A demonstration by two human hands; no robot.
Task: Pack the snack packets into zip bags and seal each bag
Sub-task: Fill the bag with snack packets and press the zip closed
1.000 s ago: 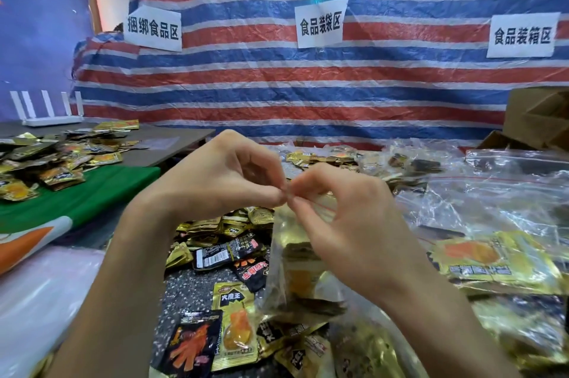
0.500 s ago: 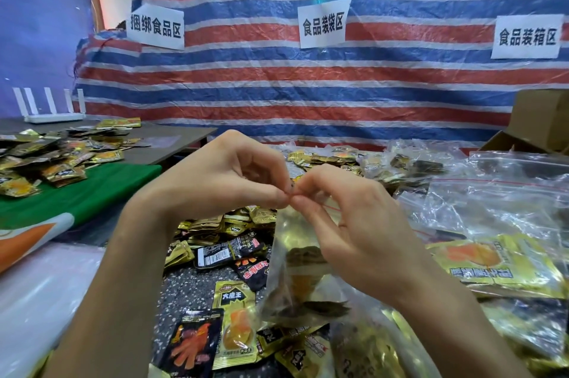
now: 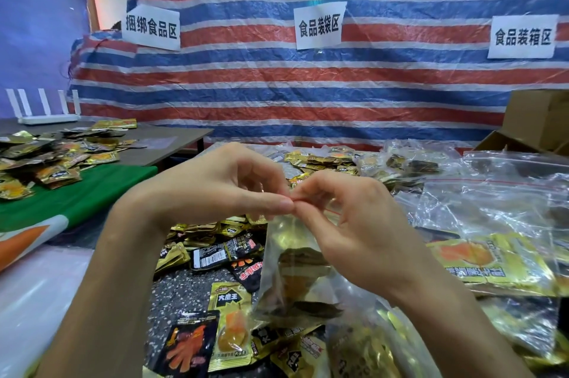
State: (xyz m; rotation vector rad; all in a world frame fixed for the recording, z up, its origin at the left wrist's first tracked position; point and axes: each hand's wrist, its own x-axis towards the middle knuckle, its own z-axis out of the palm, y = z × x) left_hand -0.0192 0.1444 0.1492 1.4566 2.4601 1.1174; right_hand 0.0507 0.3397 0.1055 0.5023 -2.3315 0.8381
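Observation:
A clear zip bag with gold snack packets inside hangs upright in front of me. My left hand and my right hand meet at its top edge, and both pinch the zip strip there between thumb and fingertips. The bag's upper right part is hidden behind my right hand. Loose snack packets, black and gold, lie on the speckled table below the bag.
Several filled and empty zip bags pile up at the right. A cardboard box stands at the far right. On the left a green cloth and a grey table carry more packets. A striped tarp with paper signs hangs behind.
Both hands stay pinched together at the bag's top. The bag has hardly moved.

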